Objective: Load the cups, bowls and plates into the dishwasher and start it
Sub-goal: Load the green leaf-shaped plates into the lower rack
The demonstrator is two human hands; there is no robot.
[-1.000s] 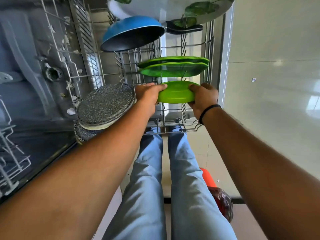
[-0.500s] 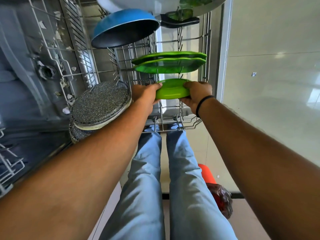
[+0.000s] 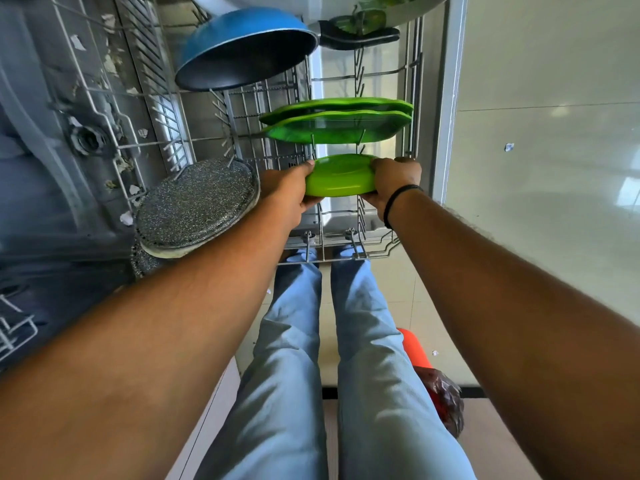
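Both hands hold a small green plate (image 3: 341,176) on edge over the pulled-out wire rack (image 3: 346,237) of the dishwasher. My left hand (image 3: 289,192) grips its left rim and my right hand (image 3: 393,183) grips its right rim. Just beyond it, two larger green plates (image 3: 337,121) stand in the rack's tines. A blue pan (image 3: 242,50) leans in the rack farther back, and speckled grey plates (image 3: 197,206) stand at the rack's left side.
A white dish with a green leaf pattern (image 3: 346,8) and a black handle (image 3: 360,38) sit at the far end of the rack. The dishwasher's grey interior (image 3: 52,150) lies to the left. Tiled floor, an orange object (image 3: 414,346) and my legs are below.
Both hands have carried the small green plate slightly farther into the rack, toward the two standing green plates.
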